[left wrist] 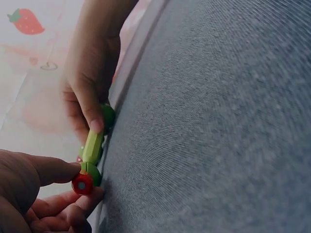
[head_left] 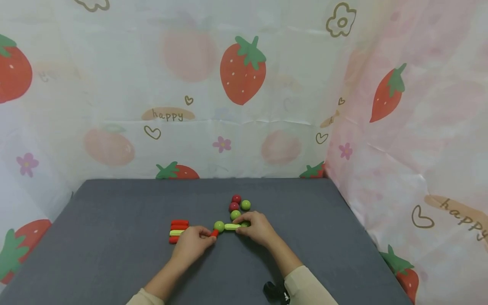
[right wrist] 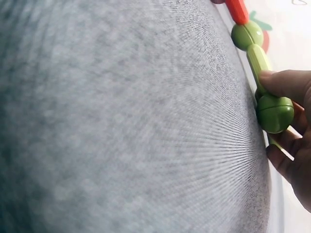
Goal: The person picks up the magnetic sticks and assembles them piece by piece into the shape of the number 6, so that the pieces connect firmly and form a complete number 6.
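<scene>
Here, a red rod [head_left: 214, 233], a green ball [head_left: 219, 226], a yellow-green rod [head_left: 231, 227] and a darker green ball [right wrist: 275, 113] meet end to end near the middle of the worktop [head_left: 114, 220]. The left hand's [head_left: 193, 245] grip is closed down to a pinch, thumb against fingertips, on the red rod. The right hand's [head_left: 257, 228] grip pinches the yellow-green rod beside the darker ball, thumb on the rod's near side, the other fingers spread around the ball. Both forearms reach in from the near edge and converge, wrists low, cream sleeves [head_left: 310, 286] above them.

The red rod slants toward the person, a small grey disc set in its free end; the yellow-green one is faceted and lies nearly crosswise. Both balls are glossy, with a seam round them.

Left of the left hand, four rods [head_left: 179, 227] lie side by side, three red and one yellow. Beyond the right hand sit two red balls [head_left: 234, 206] and two green ones [head_left: 245, 205]. A black object [head_left: 272, 292] lies by the right sleeve; a strawberry-print curtain [head_left: 244, 135] hangs behind.
</scene>
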A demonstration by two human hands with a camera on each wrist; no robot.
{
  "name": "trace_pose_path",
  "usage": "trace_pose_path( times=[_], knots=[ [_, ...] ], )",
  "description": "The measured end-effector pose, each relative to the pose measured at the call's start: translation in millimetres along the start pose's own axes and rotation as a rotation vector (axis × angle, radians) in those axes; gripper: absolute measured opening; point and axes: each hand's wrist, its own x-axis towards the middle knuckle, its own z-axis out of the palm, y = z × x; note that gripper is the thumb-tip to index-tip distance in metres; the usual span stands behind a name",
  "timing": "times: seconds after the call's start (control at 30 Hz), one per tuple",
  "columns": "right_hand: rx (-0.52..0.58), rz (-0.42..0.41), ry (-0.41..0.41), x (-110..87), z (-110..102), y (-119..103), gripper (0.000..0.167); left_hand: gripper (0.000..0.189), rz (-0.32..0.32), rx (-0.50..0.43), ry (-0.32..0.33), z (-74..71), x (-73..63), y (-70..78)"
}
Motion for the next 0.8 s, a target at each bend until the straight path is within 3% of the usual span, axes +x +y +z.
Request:
trace_pose_path(
  times=[0.33, 0.6, 0.8],
  knots=[
    [0.016, 0.008, 0.002, 0.6, -0.8, -0.6, 0.018, 0.026, -0.032, -0.062, -0.062, 2.4, 2.1, 6.4],
    [0.019, 0.009, 0.005, 0.8, -0.9, 1.2, 0.019, 0.021, -0.046, -0.084, -0.054, 4.7, 7.5, 6.1],
    [0.024, 0.012, -0.004, 0.6, -1.9, 2.5, 0.019, 0.018, -0.042, -0.11, -0.09, 4.6, 9.7, 4.3]
  ],
)
